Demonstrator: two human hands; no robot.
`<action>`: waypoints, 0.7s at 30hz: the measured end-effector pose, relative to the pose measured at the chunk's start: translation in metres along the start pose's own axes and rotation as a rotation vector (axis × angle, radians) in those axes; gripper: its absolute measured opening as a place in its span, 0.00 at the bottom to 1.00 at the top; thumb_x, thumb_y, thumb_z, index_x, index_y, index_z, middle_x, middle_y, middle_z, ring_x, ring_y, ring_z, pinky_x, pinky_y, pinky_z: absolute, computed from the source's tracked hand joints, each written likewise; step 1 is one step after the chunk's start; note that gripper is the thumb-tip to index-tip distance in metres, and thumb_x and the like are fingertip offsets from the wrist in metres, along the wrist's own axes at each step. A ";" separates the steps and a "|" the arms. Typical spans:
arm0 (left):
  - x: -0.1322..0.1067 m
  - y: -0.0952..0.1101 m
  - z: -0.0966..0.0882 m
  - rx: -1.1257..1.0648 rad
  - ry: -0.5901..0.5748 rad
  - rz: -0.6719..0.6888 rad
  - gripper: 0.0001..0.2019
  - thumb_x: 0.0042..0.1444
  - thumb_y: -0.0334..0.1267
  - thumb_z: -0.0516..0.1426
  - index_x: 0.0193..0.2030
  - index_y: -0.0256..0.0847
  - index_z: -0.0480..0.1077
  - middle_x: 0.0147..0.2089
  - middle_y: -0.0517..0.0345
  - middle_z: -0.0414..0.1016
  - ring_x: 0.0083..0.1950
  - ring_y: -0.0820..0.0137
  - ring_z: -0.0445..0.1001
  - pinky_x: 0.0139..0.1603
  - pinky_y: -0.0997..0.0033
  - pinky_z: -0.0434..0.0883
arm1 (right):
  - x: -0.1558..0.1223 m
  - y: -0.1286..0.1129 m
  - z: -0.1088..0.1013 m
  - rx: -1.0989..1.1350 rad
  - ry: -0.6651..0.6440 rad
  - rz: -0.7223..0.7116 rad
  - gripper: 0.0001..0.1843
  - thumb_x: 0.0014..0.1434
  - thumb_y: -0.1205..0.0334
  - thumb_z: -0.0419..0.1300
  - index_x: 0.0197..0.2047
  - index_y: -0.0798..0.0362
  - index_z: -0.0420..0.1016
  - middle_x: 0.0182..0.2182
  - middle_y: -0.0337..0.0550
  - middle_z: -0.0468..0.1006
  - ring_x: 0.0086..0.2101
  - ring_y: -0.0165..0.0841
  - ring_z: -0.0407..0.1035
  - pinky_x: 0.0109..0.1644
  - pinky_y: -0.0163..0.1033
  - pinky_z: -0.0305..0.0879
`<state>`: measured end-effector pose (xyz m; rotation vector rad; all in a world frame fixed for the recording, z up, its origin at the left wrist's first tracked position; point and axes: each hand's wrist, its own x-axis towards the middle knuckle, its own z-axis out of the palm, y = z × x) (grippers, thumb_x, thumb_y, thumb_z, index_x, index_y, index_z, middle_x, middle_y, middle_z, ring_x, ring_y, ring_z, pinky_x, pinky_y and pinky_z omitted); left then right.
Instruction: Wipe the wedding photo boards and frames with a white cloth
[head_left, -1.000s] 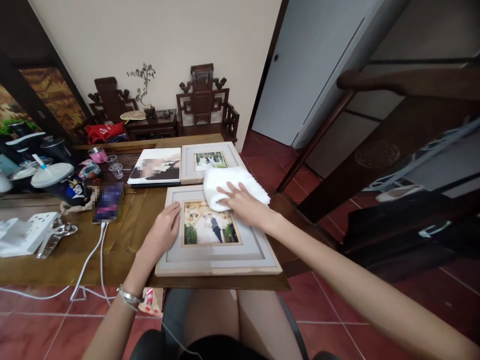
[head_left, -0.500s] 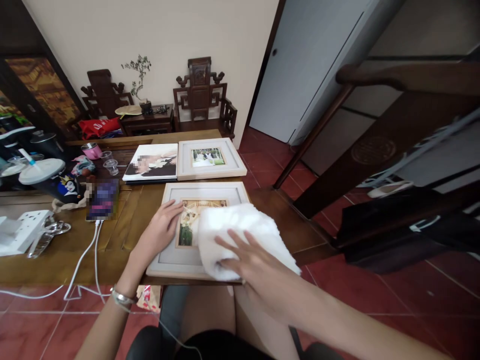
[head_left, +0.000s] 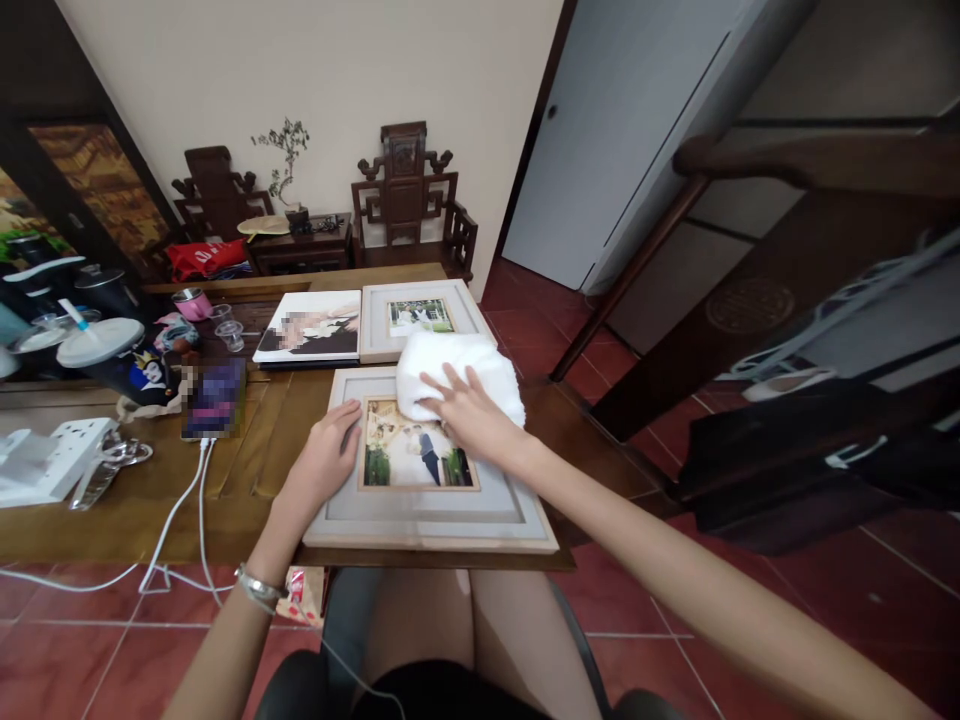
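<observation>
A picture frame (head_left: 427,531) with a pale wooden border and a wide grey mat lies flat at the table's near edge, a wedding photo in its middle. My left hand (head_left: 330,452) rests on the frame's left side, fingers stretched out along the mat. Across the far right part of the frame is a folded, fluffy white cloth (head_left: 480,372). My right hand (head_left: 474,412) presses on this cloth with spread fingers and holds it, the thumb partly hidden. The cloth covers the photo's upper right edge and overlaps the near edge of a second picture frame (head_left: 371,345) behind.
Left of the second frame lies a photo panel (head_left: 309,328). Farther left are a phone (head_left: 214,398) on white cables, a power strip (head_left: 64,460), a lidded tumbler (head_left: 112,345) and a pink cup (head_left: 192,303). A dark wooden chair (head_left: 750,300) stands at the right.
My right hand has moved the white cloth away from me, from the frame's near right part to its far edge, uncovering most of the photo. My left hand stays on the frame's left side.
</observation>
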<state>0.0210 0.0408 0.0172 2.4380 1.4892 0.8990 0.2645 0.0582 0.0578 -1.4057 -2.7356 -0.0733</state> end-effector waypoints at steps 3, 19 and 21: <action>0.000 0.001 0.001 -0.011 0.021 0.007 0.17 0.63 0.34 0.50 0.54 0.35 0.73 0.58 0.44 0.74 0.61 0.59 0.71 0.64 0.51 0.67 | -0.033 -0.019 -0.009 0.058 -0.083 -0.067 0.34 0.51 0.84 0.52 0.60 0.57 0.71 0.66 0.59 0.60 0.66 0.57 0.48 0.64 0.68 0.48; 0.006 -0.001 0.003 0.029 0.010 0.043 0.17 0.64 0.33 0.49 0.54 0.28 0.72 0.57 0.38 0.74 0.61 0.57 0.70 0.65 0.52 0.66 | -0.045 -0.032 -0.008 0.177 -0.005 -0.083 0.35 0.50 0.85 0.48 0.60 0.58 0.70 0.67 0.56 0.57 0.67 0.54 0.43 0.67 0.66 0.44; 0.006 -0.001 0.002 0.026 -0.013 0.056 0.19 0.64 0.34 0.48 0.55 0.24 0.71 0.58 0.36 0.73 0.62 0.55 0.70 0.66 0.53 0.65 | -0.017 -0.013 -0.009 0.105 0.045 -0.023 0.33 0.52 0.84 0.48 0.60 0.63 0.69 0.67 0.59 0.55 0.66 0.57 0.45 0.66 0.67 0.45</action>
